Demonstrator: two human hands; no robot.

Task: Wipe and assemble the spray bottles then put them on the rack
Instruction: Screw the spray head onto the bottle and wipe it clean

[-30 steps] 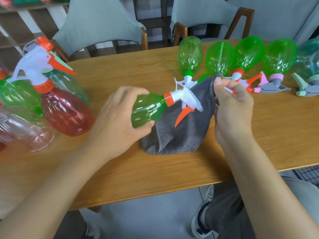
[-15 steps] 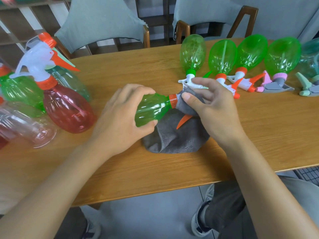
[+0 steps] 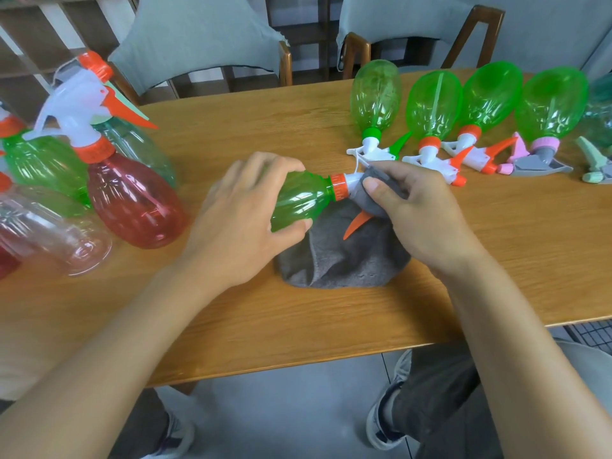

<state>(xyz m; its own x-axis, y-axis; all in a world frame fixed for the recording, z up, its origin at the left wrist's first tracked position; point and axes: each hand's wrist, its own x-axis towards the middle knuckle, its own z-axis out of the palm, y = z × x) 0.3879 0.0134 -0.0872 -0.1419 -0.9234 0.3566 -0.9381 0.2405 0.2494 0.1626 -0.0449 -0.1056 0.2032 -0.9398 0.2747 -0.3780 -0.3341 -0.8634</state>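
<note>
While the left hand (image 3: 245,220) gripped the body of a green spray bottle (image 3: 298,203), fingers curled over its top and thumb under its lower side, the bottle lay on its side just above the wooden table (image 3: 331,313), neck pointing toward the right hand (image 3: 420,213). The right hand pinched a grey cloth (image 3: 344,256) around the bottle's white spray head, thumb pressed on the cloth just beside the orange collar (image 3: 338,191). Only the orange trigger (image 3: 356,225) and a bit of white plastic showed outside the cloth. The rest of the cloth hung down and rested bunched on the table directly below the bottle.

Beyond the held bottle, on the right-hand side, four green bottles (image 3: 430,104) lay in a row on the table, spray heads toward the person; a fifth, darker bottle was cut by the frame edge. To the left of the held bottle, well apart, stood a red bottle (image 3: 135,203) with a white and orange head, among green, teal and clear bottles lying or leaning close together. Two chairs (image 3: 198,38) with grey covers stood behind the table.
</note>
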